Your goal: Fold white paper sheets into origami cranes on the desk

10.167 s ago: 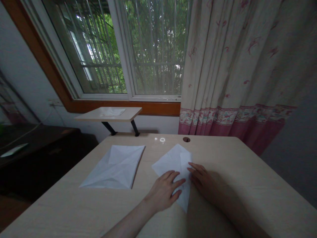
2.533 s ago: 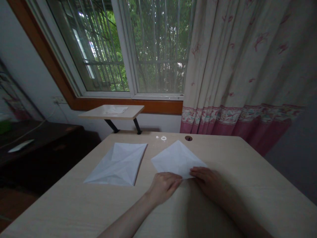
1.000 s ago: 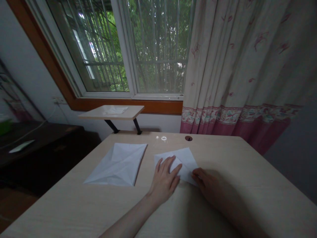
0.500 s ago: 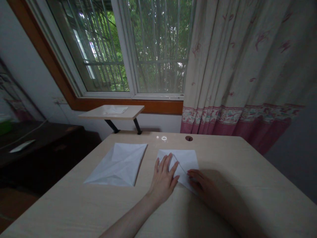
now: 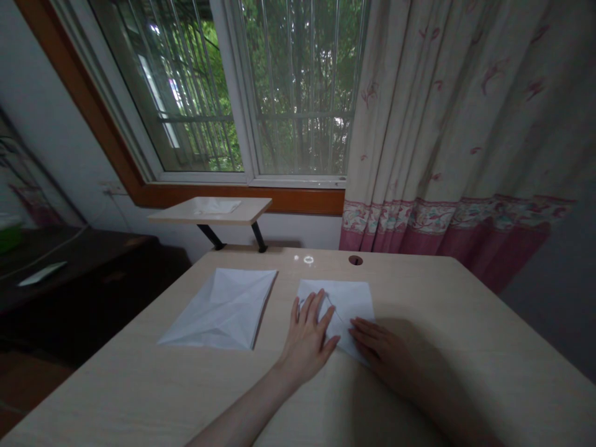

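Observation:
A folded sheet of white paper (image 5: 351, 297) lies flat on the desk in front of me, with a slanting flap edge across its middle. My left hand (image 5: 308, 338) rests on its left part, fingers spread and pressed down. On its right side lies my right hand (image 5: 379, 344), fingers stretched out flat over the paper near the flap's edge. The lower part of the sheet is partly hidden under both hands. To the left, apart from my hands, is a stack of creased white paper sheets (image 5: 226, 307).
The pale wooden desk (image 5: 186, 397) has a round cable hole (image 5: 356, 261) at its back. A small raised shelf (image 5: 214, 211) at the back left holds some white paper. A dark table (image 5: 116, 254) stands at the left. Behind are a barred window and a curtain (image 5: 419, 124).
My right hand's fingers have straightened and flattened onto the paper, shifting slightly left. The flap's edge looks less straight now. My left hand has barely moved.

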Tool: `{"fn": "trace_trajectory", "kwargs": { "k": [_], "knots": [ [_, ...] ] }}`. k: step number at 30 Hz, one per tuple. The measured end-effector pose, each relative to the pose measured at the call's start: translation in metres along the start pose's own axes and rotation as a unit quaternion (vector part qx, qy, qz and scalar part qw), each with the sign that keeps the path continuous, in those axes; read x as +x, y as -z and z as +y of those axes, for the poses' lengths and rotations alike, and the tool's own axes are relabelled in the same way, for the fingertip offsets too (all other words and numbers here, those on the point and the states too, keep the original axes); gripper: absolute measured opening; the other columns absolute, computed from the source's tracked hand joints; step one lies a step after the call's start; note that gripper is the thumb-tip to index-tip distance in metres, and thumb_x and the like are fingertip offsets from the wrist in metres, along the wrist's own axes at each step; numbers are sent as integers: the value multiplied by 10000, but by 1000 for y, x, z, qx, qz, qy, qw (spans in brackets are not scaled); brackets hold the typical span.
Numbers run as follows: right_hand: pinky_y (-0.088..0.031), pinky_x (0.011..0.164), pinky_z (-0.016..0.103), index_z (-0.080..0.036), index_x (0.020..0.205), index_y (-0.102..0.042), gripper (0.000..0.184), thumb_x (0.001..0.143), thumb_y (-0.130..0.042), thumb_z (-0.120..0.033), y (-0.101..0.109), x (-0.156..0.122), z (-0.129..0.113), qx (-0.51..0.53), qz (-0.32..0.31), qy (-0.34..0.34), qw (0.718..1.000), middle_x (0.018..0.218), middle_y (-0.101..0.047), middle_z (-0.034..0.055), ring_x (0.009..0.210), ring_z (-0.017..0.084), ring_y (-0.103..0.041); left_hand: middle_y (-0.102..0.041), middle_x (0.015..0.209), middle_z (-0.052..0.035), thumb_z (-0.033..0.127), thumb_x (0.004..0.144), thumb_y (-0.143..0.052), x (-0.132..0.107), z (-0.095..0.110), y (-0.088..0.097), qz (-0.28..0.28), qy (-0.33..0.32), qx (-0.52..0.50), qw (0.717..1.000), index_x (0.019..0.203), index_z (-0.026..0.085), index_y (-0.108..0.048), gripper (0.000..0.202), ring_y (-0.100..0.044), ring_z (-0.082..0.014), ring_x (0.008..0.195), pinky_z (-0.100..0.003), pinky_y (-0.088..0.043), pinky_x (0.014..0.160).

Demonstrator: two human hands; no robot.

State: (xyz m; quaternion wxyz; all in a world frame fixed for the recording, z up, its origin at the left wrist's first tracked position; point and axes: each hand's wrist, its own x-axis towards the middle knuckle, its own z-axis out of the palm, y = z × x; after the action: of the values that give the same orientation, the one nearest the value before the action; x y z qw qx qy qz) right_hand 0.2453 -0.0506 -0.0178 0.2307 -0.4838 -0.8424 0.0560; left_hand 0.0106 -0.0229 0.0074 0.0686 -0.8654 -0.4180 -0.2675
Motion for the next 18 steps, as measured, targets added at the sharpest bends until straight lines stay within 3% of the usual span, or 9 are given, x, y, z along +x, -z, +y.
{"fn": "trace_trajectory", "kwargs": {
  "k": [8, 18],
  "knots": [
    [-474, 995, 420, -250, 1176, -675, 330, 891, -511, -216, 13, -1, -8, -50, -26, 30, 998, 1246, -648, 69, 1145, 235, -606, -247, 1541, -132, 253, 831, -635, 2, 2, 2, -39, 16, 19, 999, 1367, 256, -459, 565, -231, -358, 1397, -618, -198, 1097],
    [-461, 987, 428, -265, 1147, -683, 341, 850, -534, -185, 24, -4, -14, -81, -72, 60, 992, 1248, -650, 56, 1146, 247, -600, -171, 1563, -105, 232, 820, -667, 0, 2, -2, -29, 23, 12, 999, 1401, 330, -413, 641, -233, -366, 1388, -625, -215, 1087]
  ]
}}
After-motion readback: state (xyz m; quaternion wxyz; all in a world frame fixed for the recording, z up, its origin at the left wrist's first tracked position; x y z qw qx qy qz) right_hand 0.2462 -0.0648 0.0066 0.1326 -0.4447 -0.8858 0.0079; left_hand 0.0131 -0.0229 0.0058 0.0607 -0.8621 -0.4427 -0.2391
